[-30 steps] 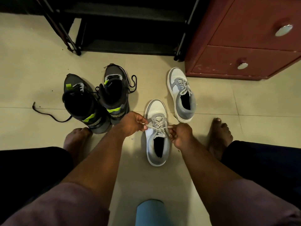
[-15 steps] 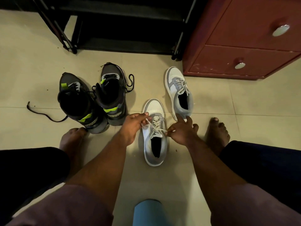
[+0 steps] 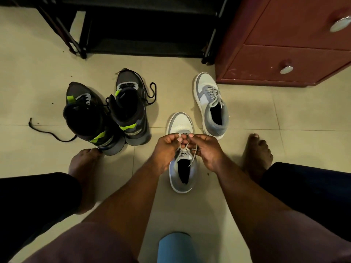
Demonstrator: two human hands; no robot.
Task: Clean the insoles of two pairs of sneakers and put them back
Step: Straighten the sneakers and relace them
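Both hands were bunched over the near white-and-grey sneaker point(image 3: 181, 168) on the tile floor point(image 3: 284, 114), between the bare feet. The left hand point(image 3: 167, 147) and right hand point(image 3: 206, 150) each pinched its grey lace point(image 3: 192, 155). My guess: tugging unevenly could snag the lace into a knot. Its mate point(image 3: 211, 105) sat near the red drawer unit point(image 3: 284, 54).

tiled floor point(image 3: 284, 114), grey-white sneakers point(image 3: 210, 105), black sneakers point(image 3: 106, 118)

Sneaker tongue point(image 3: 183, 155) bears partial lettering "Ve"; rest hidden.
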